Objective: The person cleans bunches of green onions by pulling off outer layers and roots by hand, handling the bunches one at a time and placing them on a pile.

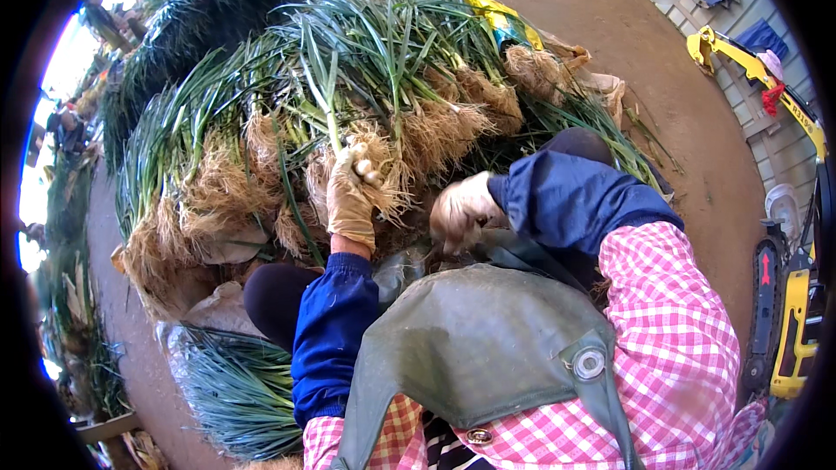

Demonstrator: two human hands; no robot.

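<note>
My left hand (350, 204), in a tan glove, is closed around a green onion (333, 126) at its pale lower stem, leaves pointing up and away. Several white rounded ends show at its fingers; I cannot tell whether they are fingertips or bulbs. Tan roots hang beside this hand. To the right, over my lap, is my right hand (463, 209), also gloved. Motion smears its fingers, so what they hold, if anything, cannot be made out. Just beyond both hands lies a large heap of green onions (209, 113), their bushy roots (444, 130) facing me.
A dark green apron (488, 322) covers my lap. Another green onion pile (235, 392) lies on plastic at the near left, and a bigger stack (209, 17) stands at the far left. A yellow bag (501, 17) is behind the heap. At the right stands a small yellow excavator (792, 322).
</note>
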